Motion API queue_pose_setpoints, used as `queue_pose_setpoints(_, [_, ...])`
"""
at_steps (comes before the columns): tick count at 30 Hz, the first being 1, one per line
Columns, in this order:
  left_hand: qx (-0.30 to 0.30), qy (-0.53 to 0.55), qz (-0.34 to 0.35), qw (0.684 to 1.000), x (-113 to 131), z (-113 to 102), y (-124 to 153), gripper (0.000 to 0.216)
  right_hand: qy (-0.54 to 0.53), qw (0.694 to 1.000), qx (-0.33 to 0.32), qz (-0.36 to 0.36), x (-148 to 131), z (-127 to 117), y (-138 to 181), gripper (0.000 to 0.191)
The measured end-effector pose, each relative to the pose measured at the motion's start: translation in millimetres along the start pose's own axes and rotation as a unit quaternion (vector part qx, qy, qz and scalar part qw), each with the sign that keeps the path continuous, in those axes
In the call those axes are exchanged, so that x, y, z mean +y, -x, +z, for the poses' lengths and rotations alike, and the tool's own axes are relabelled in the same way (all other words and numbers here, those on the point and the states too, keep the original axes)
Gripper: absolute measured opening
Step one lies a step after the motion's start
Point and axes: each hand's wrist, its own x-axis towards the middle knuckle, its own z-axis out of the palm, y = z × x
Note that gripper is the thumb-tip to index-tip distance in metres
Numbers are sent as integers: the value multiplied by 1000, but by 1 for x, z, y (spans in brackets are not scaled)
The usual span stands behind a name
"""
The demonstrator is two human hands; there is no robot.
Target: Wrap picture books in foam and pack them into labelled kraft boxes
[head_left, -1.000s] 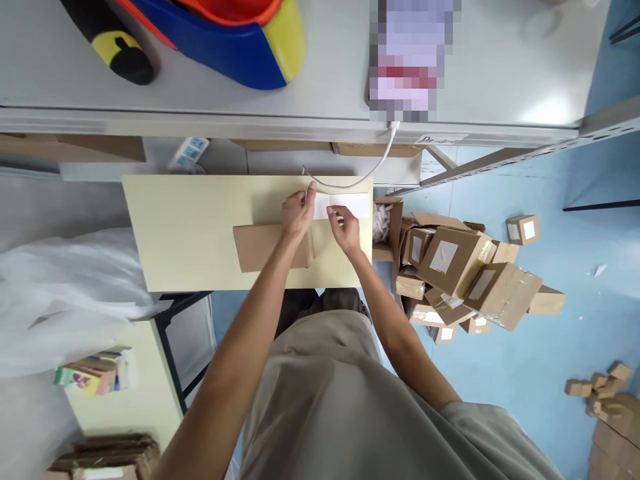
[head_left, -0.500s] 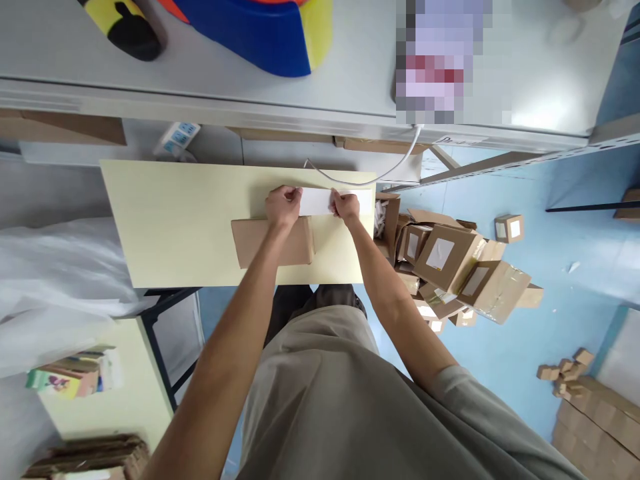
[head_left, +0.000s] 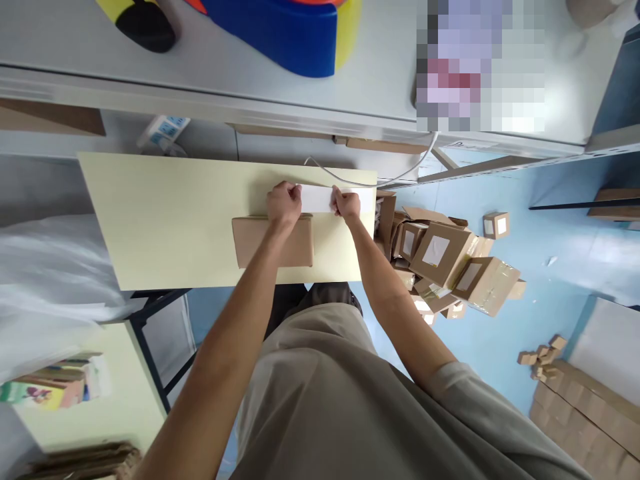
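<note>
Two hands at work on a white strip [head_left: 317,199], seen from above. The strip lies near the far edge of the pale table [head_left: 165,220], toward its right end, spanning the gap between the hands. The left hand [head_left: 284,202] is curled nearly closed, thumb and fingertips pinching the strip's left end. The right hand [head_left: 346,201] is likewise curled, its fingers gathered on the strip; more white shows beyond it, though whether this is the same piece or a second one cannot be told. Nor is it clear whether the strip rests flat or is slightly raised.

A brown box [head_left: 249,241] lies on the table nearer the body, partly hidden by the left forearm; neither hand grips it. The cable [head_left: 349,182] curves just beyond the strip, and a pile of boxes [head_left: 436,251], several with white labels, stands on the floor to the right.

The step in hand appears to be handling the strip at two points — perhaps separating or straightening it. The next move, as judged here, calls for an even pinch at both points — uneven tension could crease or tear what looks like paper.
</note>
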Motion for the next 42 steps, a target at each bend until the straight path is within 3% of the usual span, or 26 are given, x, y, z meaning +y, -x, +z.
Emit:
queue_pose_setpoints(3, [15, -44, 9, 999, 1, 2, 1, 21, -5, 1000, -7, 3, 0, 0, -3, 69])
queue_pose_setpoints(7, [46, -27, 6, 999, 5, -8, 2, 18, -34, 999, -18, 14, 1, -1, -6, 69])
queue_pose_setpoints(12, [66, -25, 71, 995, 5, -68, 10, 22, -41, 999, 3, 20, -3, -1, 1, 66])
queue_pose_setpoints(17, [137, 6, 205, 969, 5, -124, 70, 25, -35, 997, -10, 62, -27, -8, 17, 60])
queue_pose_setpoints(20, [161, 31, 232, 959, 1, -135, 119, 31, -65, 996, -53, 37, -45, -14, 49, 64])
queue_pose_setpoints(22, [165, 35, 244, 955, -3, -136, 147, 34, -120, 986, -114, -32, -53, -20, 88, 73])
queue_pose_setpoints(25, [154, 24, 272, 950, -9, -133, 181, 33, -194, 942, -251, -112, -57, -29, 160, 84])
queue_pose_setpoints(27, [135, 23, 286, 948, -10, -129, 201, 30, -218, 920, -292, -142, -58, -34, 204, 81])
queue_pose_setpoints(30, [115, 68, 265, 955, -2, -123, 231, 28, -218, 927, -255, -171, -59, -41, 247, 70])
queue_pose_setpoints(34, [57, 234, 148, 959, 20, -119, 265, 52, -199, 936, -196, -215, -60, -56, 270, 66])
queue_pose_setpoints(38, [-38, 333, 66, 940, 41, -120, 283, 34, -191, 932, -178, -249, -56, -75, 281, 65])
queue_pose_setpoints(42, [-26, 351, 47, 935, 57, -119, 289, 26, -184, 930, -170, -267, -51, -89, 292, 65])
